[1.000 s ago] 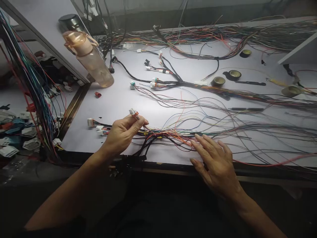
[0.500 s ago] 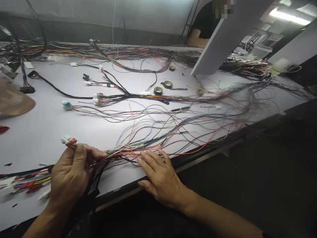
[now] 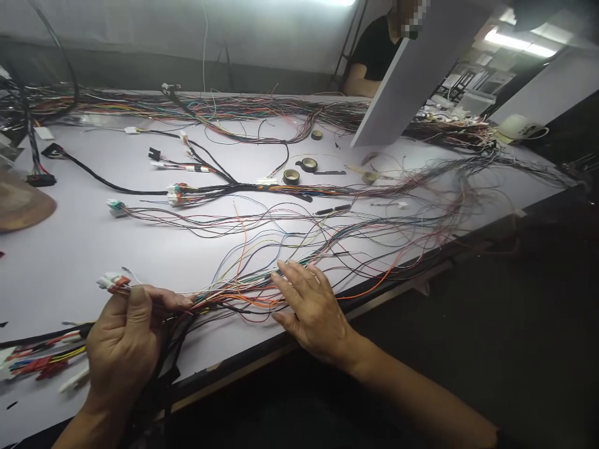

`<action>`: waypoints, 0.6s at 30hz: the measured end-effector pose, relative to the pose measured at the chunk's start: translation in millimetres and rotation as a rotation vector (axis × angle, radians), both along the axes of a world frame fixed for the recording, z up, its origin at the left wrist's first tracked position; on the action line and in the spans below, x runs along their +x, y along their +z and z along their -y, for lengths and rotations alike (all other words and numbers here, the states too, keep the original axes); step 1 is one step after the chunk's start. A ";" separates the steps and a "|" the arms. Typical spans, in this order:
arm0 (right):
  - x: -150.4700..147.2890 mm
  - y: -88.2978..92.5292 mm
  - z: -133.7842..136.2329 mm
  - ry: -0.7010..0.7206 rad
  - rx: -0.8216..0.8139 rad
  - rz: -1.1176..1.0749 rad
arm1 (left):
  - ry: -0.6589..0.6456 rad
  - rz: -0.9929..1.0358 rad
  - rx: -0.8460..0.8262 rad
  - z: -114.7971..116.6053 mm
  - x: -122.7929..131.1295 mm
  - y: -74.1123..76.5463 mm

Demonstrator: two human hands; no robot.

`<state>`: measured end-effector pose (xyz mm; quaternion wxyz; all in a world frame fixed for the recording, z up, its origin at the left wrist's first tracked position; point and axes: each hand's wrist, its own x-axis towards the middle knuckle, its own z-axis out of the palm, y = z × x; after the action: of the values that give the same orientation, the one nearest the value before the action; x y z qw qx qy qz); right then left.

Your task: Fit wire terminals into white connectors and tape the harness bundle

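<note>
My left hand (image 3: pixel 124 340) is closed around a wire harness near the table's front edge. White and orange connectors (image 3: pixel 113 282) stick up past its thumb. From its fingertips a fan of loose coloured wires (image 3: pixel 224 293) runs to the right. Over these wires lies my right hand (image 3: pixel 311 308), palm down with its fingers stretched out, touching the bundle without gripping it. Red connectors (image 3: pixel 47 366) and yellow wires stick out to the left of my left hand. Behind the hands, a second harness (image 3: pixel 243 186) with black wrapping and several connectors stretches along the table.
Rolls of tape (image 3: pixel 291 177) sit mid-table beside a dark flat tool (image 3: pixel 330 172). A white post (image 3: pixel 397 87) rises at the back, with a person (image 3: pixel 369 56) seated beyond it. A white cup (image 3: pixel 518 126) stands far right. More wires (image 3: pixel 262 106) line the back edge.
My right hand has shifted slightly right and up across the wires. My left hand keeps its hold on the harness. The whole view has shifted a little.
</note>
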<state>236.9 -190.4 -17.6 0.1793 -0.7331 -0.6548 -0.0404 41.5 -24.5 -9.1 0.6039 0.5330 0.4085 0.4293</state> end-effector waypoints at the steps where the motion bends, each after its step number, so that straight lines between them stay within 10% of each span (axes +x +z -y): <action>1: 3.3 -0.7 -1.3 -0.005 -0.017 0.012 | 0.002 0.005 0.012 -0.7 -0.7 -1.6; 11: -0.1 -4.7 15.7 0.036 -0.064 -0.022 | 0.060 0.086 0.091 -0.4 0.0 -10.0; 18: 0.0 9.9 4.1 0.057 0.007 -0.060 | -0.116 -0.279 0.331 14.0 -30.4 1.4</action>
<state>237.0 -194.6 -7.7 0.2026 -0.7142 -0.6698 -0.0156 11.2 -38.5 -7.8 0.4694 0.7017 0.3807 0.3773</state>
